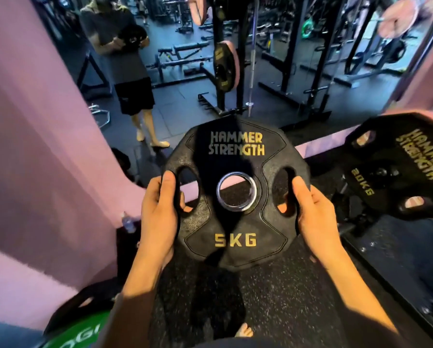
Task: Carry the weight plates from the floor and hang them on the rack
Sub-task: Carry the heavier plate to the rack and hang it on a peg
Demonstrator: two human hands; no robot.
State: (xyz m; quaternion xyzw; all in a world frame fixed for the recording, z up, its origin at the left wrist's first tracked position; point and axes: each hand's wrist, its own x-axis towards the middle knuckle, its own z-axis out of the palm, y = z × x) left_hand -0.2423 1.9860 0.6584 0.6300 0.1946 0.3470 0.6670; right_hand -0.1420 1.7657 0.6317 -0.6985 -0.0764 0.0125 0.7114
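I hold a black 5 kg weight plate (235, 197) with gold lettering flat in front of me, above the speckled rubber floor. My left hand (159, 212) grips its left handle slot, thumb on top. My right hand (315, 217) grips the right handle slot in the same way. A black 20 kg plate (401, 169) hangs at the right, tilted toward me. Ahead stands a black rack (221, 79) with a black plate and a pink plate hung on it.
A pink wall (42, 159) fills the left side, with a mirror above a pink ledge ahead. A green plate (80, 330) lies at the bottom left. A small water bottle (128, 222) stands by the wall. A person's reflection (125, 59) shows in the mirror.
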